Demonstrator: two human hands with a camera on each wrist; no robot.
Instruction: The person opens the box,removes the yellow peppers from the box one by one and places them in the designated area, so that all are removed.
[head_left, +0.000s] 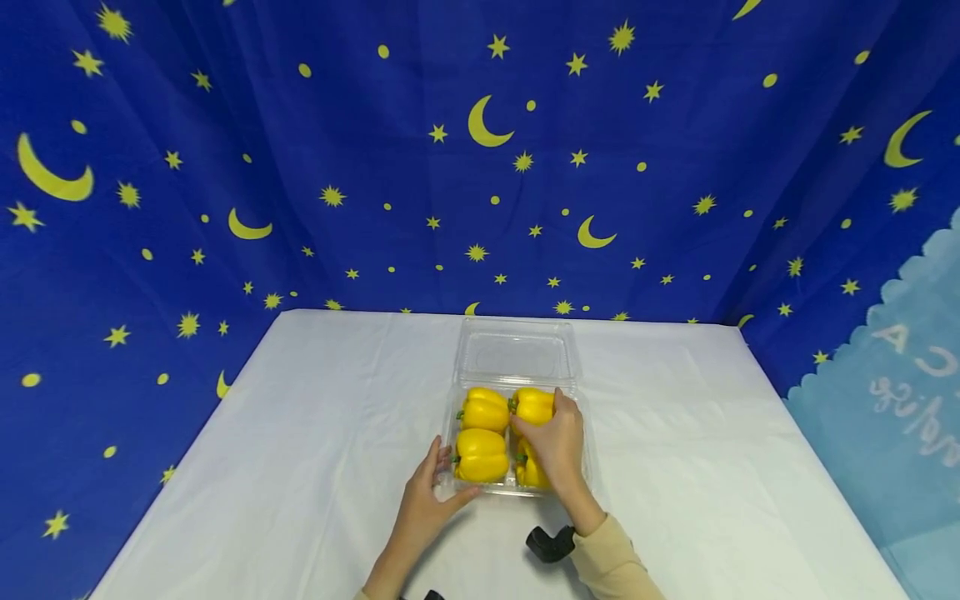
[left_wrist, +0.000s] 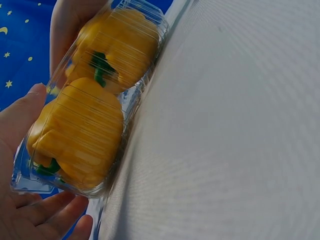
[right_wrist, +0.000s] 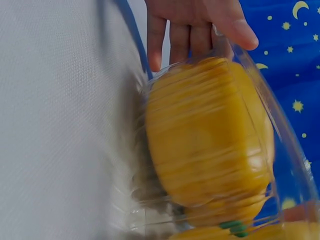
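Note:
A clear plastic clamshell box (head_left: 491, 489) lies on the white table with its lid (head_left: 517, 350) folded back. Several yellow bell peppers fill it in two columns. My right hand (head_left: 562, 437) pinches the back right bell pepper (head_left: 533, 406) between thumb and fingers, partly covering the front right bell pepper (head_left: 527, 472). On the left side sit the back bell pepper (head_left: 483, 408) and the front bell pepper (head_left: 481, 456). My left hand (head_left: 423, 504) spans the box's front left corner, thumb by the front rim and straight fingers along the left wall.
White cloth (head_left: 322, 450) covers the table. A blue curtain (head_left: 420, 183) with yellow moons and stars surrounds the back and sides. A light blue panel with pale lettering (head_left: 900, 400) hangs at the right. A black wrist device (head_left: 550, 545) sits by the right sleeve.

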